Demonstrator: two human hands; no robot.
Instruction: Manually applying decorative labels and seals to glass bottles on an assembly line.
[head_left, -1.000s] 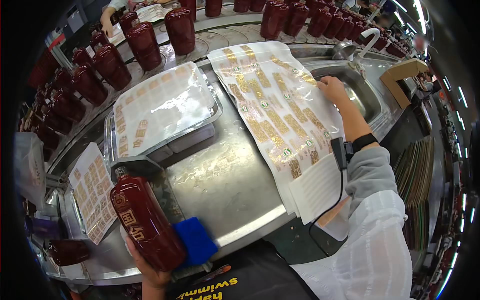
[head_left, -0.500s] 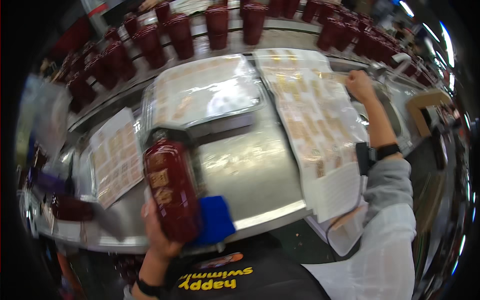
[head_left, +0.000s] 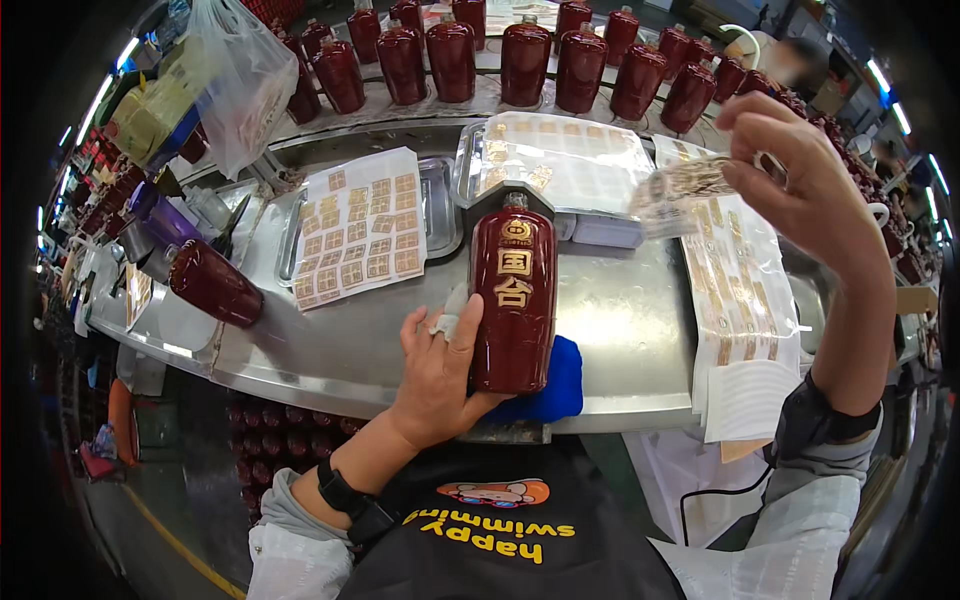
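A dark red glazed bottle (head_left: 513,345) with raised gold characters lies tilted back in a dark angular stand (head_left: 543,203), its neck pointing away from me. My left hand (head_left: 437,385) holds it low on the left side, with the thumb near the base and a finger along the edge. White wrapping (head_left: 449,318) covers one of that hand's fingers. Raised at the right, my right hand (head_left: 795,185) pinches a thin translucent decal strip (head_left: 685,192), blurred by motion. A blue cloth (head_left: 560,385) sits beside the bottle's lower right.
Several gold decals cover a white sheet (head_left: 362,235) on the left and a longer sheet (head_left: 735,300) on the right. A metal tray (head_left: 465,165) stands behind the bottle. Another red bottle (head_left: 215,285) leans at left. More bottles (head_left: 525,65) line the far conveyor.
My view has swung so the bottle now appears nearer the middle. My right hand has come up from beside the right-hand sheet, with the decal strip now visible in it. My left hand stays on the bottle.
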